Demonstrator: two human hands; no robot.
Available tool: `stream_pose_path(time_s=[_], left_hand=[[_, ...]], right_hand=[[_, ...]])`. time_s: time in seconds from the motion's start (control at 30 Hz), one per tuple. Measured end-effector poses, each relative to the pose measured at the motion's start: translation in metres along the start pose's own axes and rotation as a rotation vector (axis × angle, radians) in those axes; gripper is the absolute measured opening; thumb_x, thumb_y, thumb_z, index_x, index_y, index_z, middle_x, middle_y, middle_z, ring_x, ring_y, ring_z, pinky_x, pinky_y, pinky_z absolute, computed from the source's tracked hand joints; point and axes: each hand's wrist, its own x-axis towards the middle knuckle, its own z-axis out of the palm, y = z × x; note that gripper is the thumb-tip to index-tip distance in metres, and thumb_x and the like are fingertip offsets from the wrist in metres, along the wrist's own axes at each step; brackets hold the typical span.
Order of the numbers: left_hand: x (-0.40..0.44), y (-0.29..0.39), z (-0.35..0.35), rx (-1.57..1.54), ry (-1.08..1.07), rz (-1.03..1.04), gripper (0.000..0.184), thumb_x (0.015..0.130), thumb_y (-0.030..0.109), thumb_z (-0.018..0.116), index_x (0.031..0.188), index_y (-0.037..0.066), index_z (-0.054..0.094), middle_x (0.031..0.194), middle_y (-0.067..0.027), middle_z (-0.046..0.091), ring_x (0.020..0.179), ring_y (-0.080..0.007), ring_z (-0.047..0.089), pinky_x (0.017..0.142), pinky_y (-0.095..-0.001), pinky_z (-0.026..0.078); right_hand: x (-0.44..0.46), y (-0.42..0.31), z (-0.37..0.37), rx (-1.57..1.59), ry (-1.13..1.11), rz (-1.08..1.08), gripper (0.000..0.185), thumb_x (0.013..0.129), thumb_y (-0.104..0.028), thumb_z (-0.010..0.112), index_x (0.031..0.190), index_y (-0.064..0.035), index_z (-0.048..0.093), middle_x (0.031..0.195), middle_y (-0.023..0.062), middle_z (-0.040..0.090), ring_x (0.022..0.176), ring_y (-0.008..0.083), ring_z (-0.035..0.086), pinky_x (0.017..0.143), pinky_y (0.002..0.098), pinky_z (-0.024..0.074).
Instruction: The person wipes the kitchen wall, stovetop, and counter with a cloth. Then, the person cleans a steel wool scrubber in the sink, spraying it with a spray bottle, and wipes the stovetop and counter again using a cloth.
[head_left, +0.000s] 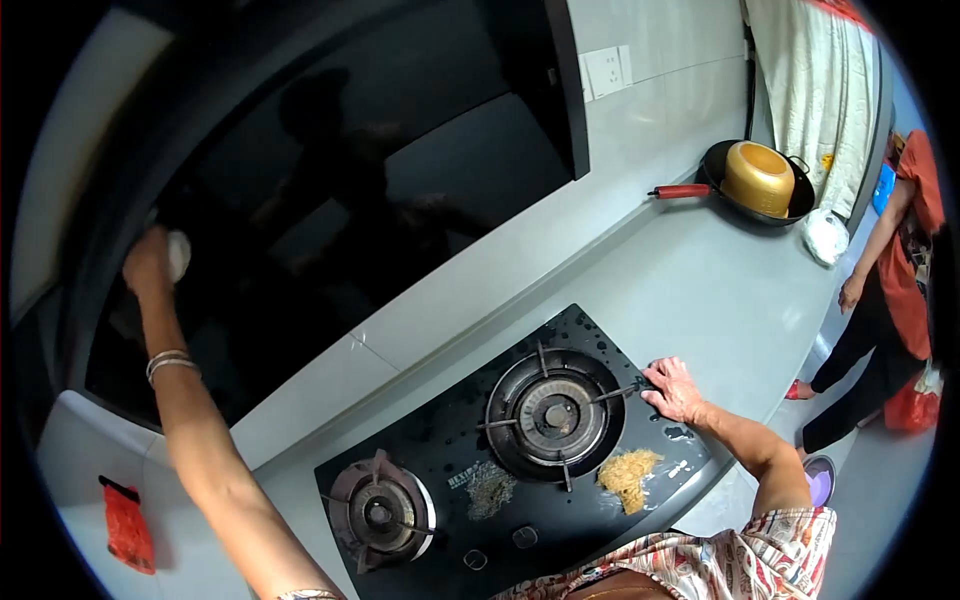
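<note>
My left hand (150, 265) reaches up to the far left of the black glass range hood panel (330, 190). It is closed on a white cloth (178, 256), pressed to the glass; most of the cloth is hidden by the hand. My right hand (675, 390) leans on the right edge of the black gas cooktop (455, 455), fingers stretched out and holding nothing. Below it on the wet glass lies a yellow, fibrous scrubbing cloth (628, 479). A grey steel wool scrubber (490, 490) sits between the large burner (556, 415) and the small burner (378, 512).
A black wok (720, 160) with a red handle holds an upturned gold pot (757, 180) at the counter's far end. Near it is a white plastic bundle (826, 237). A red bag (128, 528) hangs lower left. Another person (905, 250) stands at the right.
</note>
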Motion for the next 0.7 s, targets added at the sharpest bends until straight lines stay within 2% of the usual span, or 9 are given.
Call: stream_pose_path(time_s=[0.03, 0.13, 0.2, 0.27, 0.33, 0.43, 0.47, 0.6, 0.7], left_hand=[[-0.020, 0.061, -0.048, -0.129, -0.138, -0.210, 0.047, 0.087, 0.038, 0.038, 0.107, 0.002, 0.060, 0.113, -0.0181, 0.056, 0.099, -0.0323, 0.055, 0.087, -0.0380, 0.040], [-0.029, 0.131, -0.060, -0.368, -0.028, -0.121, 0.046, 0.086, 0.037, 0.042, 0.108, 0.000, 0.059, 0.115, -0.0165, 0.055, 0.098, -0.0292, 0.056, 0.084, -0.0359, 0.042], [-0.037, 0.163, -0.077, -0.302, -0.191, -0.200, 0.049, 0.084, 0.041, 0.043, 0.106, 0.001, 0.060, 0.113, -0.0160, 0.057, 0.097, -0.0289, 0.056, 0.084, -0.0369, 0.042], [-0.023, 0.185, -0.046, -0.114, -0.237, 0.059, 0.049, 0.081, 0.040, 0.044, 0.106, 0.000, 0.060, 0.111, -0.0171, 0.058, 0.099, -0.0306, 0.056, 0.085, -0.0385, 0.042], [-0.072, 0.249, -0.088, -0.248, -0.141, 0.091, 0.043, 0.075, 0.030, 0.046, 0.102, 0.000, 0.061, 0.107, -0.0214, 0.058, 0.099, -0.0361, 0.055, 0.086, -0.0419, 0.044], [-0.095, 0.319, -0.106, -0.415, -0.152, 0.151, 0.040, 0.070, 0.027, 0.053, 0.101, 0.003, 0.061, 0.105, -0.0200, 0.058, 0.096, -0.0344, 0.057, 0.084, -0.0406, 0.046], [-0.100, 0.339, -0.109, -0.422, -0.177, 0.196, 0.052, 0.072, 0.028, 0.048, 0.118, 0.004, 0.050, 0.116, -0.0194, 0.053, 0.106, -0.0342, 0.052, 0.090, -0.0406, 0.041], [-0.132, 0.401, -0.114, -0.447, -0.230, 0.379, 0.072, 0.072, 0.025, 0.051, 0.137, 0.029, 0.022, 0.127, -0.0275, 0.031, 0.107, -0.0439, 0.048, 0.084, -0.0472, 0.044], [-0.168, 0.427, -0.093, -0.427, -0.259, 0.470, 0.072, 0.071, 0.023, 0.054, 0.136, 0.030, 0.024, 0.124, -0.0241, 0.034, 0.102, -0.0428, 0.051, 0.083, -0.0460, 0.045]], right_hand=[[0.000, 0.000, -0.001, 0.009, 0.002, -0.008, 0.044, 0.075, -0.032, 0.057, 0.109, -0.0042, 0.054, 0.102, 0.0139, 0.047, 0.097, 0.0298, 0.041, 0.085, 0.0397, 0.0329], [-0.001, 0.001, -0.002, 0.018, -0.006, 0.005, 0.043, 0.074, -0.031, 0.057, 0.108, -0.0044, 0.054, 0.102, 0.0139, 0.047, 0.097, 0.0298, 0.041, 0.085, 0.0397, 0.0330], [-0.002, 0.006, 0.000, 0.031, 0.012, -0.023, 0.043, 0.074, -0.031, 0.057, 0.108, -0.0043, 0.054, 0.102, 0.0139, 0.046, 0.098, 0.0296, 0.041, 0.085, 0.0397, 0.0330], [-0.001, 0.004, -0.003, 0.043, -0.010, -0.011, 0.044, 0.075, -0.032, 0.057, 0.108, -0.0040, 0.054, 0.103, 0.0138, 0.046, 0.098, 0.0294, 0.041, 0.085, 0.0396, 0.0329], [0.000, 0.007, -0.004, 0.058, -0.012, -0.004, 0.045, 0.075, -0.033, 0.057, 0.109, -0.0040, 0.054, 0.103, 0.0137, 0.046, 0.098, 0.0293, 0.040, 0.085, 0.0393, 0.0329], [-0.002, 0.007, -0.005, 0.070, -0.027, -0.007, 0.045, 0.076, -0.033, 0.057, 0.110, -0.0039, 0.053, 0.104, 0.0136, 0.046, 0.099, 0.0293, 0.040, 0.087, 0.0391, 0.0326], [-0.001, 0.009, -0.006, 0.071, -0.029, -0.005, 0.045, 0.076, -0.033, 0.057, 0.110, -0.0039, 0.053, 0.104, 0.0136, 0.046, 0.099, 0.0293, 0.040, 0.087, 0.0391, 0.0326], [-0.003, 0.015, -0.001, 0.144, -0.008, -0.018, 0.045, 0.076, -0.033, 0.057, 0.109, -0.0024, 0.054, 0.104, 0.0140, 0.046, 0.099, 0.0298, 0.041, 0.086, 0.0388, 0.0329], [-0.003, 0.015, 0.000, 0.129, 0.030, -0.044, 0.044, 0.076, -0.031, 0.057, 0.108, -0.0014, 0.054, 0.104, 0.0144, 0.046, 0.098, 0.0297, 0.041, 0.084, 0.0385, 0.0330]])
